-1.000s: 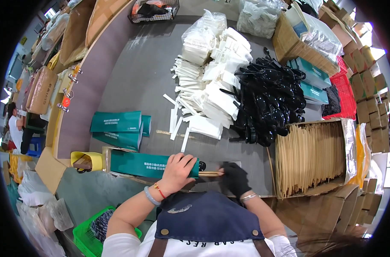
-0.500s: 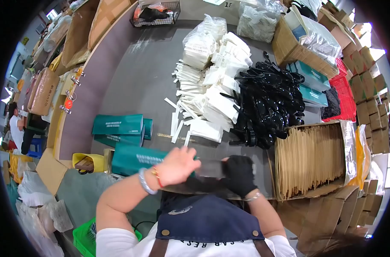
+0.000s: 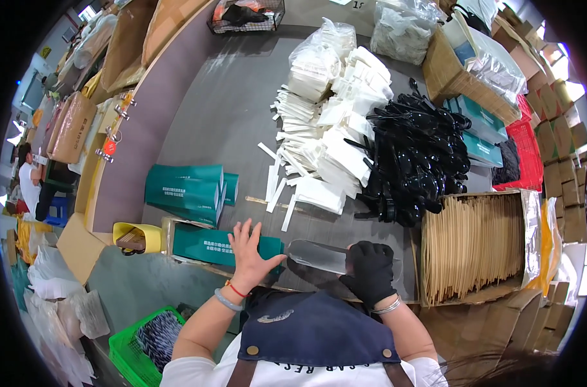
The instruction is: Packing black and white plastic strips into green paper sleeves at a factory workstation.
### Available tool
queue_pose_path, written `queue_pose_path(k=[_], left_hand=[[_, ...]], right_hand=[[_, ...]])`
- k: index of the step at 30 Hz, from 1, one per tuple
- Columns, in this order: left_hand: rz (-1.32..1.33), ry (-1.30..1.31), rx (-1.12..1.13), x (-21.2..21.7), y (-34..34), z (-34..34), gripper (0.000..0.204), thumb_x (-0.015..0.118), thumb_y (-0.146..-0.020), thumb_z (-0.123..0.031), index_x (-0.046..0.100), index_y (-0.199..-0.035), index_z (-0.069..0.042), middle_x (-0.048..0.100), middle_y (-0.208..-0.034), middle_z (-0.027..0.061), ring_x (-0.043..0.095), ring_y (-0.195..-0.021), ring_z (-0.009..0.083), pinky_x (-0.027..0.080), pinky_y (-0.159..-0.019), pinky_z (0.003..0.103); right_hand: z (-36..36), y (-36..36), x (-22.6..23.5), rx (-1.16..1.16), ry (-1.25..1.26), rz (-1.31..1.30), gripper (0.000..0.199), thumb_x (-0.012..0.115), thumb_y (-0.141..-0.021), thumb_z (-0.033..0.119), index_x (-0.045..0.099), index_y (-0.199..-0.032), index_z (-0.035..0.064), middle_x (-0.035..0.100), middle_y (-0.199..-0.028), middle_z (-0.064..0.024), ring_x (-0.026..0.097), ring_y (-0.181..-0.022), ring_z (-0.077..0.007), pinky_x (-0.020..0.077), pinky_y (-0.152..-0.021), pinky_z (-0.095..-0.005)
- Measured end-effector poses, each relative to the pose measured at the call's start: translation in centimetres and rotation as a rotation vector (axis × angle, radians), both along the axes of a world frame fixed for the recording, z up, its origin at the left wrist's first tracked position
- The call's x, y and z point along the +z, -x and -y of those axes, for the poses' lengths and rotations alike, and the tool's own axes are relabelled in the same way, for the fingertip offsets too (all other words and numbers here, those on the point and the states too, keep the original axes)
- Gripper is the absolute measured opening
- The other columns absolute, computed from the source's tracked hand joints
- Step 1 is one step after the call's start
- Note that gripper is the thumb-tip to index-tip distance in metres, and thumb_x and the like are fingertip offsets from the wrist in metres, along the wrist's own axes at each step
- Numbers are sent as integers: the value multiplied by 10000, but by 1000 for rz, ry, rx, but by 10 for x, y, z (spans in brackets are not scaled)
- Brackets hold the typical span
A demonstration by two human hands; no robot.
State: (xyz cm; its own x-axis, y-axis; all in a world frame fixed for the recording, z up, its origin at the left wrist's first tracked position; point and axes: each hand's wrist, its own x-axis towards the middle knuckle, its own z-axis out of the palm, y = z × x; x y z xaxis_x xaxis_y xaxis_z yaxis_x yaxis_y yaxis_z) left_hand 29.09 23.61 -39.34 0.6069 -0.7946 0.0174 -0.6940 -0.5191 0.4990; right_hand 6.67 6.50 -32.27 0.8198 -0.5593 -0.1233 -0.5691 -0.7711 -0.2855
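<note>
My bare left hand (image 3: 247, 257) rests with spread fingers on a long teal packet (image 3: 200, 244) with white print, lying along the table's front edge. In a black glove, my right hand (image 3: 371, 271) closes on the right end of a clear, long plastic piece with a rounded end (image 3: 319, 256). That piece lies nearly flat in front of me, its left tip close to my left thumb. Whether it is a sleeve or a tray I cannot tell. More teal packets (image 3: 184, 193) are stacked just behind, to the left.
White paper-wrapped strips (image 3: 326, 142) pile up mid-table beside black plastic spoons (image 3: 419, 158). A carton of thin wooden sticks (image 3: 474, 248) stands at the right. A yellow container (image 3: 139, 238) sits front left, and a green basket (image 3: 135, 351) lies below the table.
The front teal packet has settled flat against the table edge, and my left hand has opened on it. The blurred thing by my right hand now shows as clear plastic. The view shifted slightly.
</note>
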Motion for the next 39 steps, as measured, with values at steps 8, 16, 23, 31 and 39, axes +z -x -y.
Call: queue_pose_path(k=[8,16,23,31,39], left_hand=[[-111,-29,17,5,-2,2,992,855,-627,-416,391,-1391,16,357,-1454,221,234,-1380,438,136,-1124,593],[-89,-124,-148,25,-13,33,675,798,-708,-352,545,-1258,-56,486,-1350,174,362,-1310,382,243,-1081,567],[131,-128,-119,-16,-37,86,143,738,-731,-235,677,-800,-127,649,-853,83,610,-832,309,420,-736,455],[100,-7,-110,-16,-51,85,91,669,-793,-169,621,-833,-103,621,-839,96,579,-815,331,432,-716,439],[206,-52,-313,23,-68,103,86,613,-803,-120,569,-849,-61,606,-812,119,598,-806,333,463,-670,467]], right_hand=[[-15,-21,-30,61,-158,52,596,778,-647,420,592,-1121,113,572,-1079,-96,529,-1020,-295,341,-917,-461],[-14,-44,-40,88,-165,515,636,837,-624,322,601,-1164,83,602,-1096,-128,547,-1029,-320,409,-905,-436],[80,103,-47,-546,323,642,261,733,-785,66,621,-1018,31,622,-963,-113,599,-957,-266,472,-872,-358],[144,291,-61,-1029,521,214,302,666,-859,167,613,-1093,-16,602,-1053,-184,582,-1007,-332,463,-891,-412],[152,271,-49,-1041,294,5,198,570,-910,117,569,-1055,-17,581,-1040,-209,572,-981,-356,460,-858,-416]])
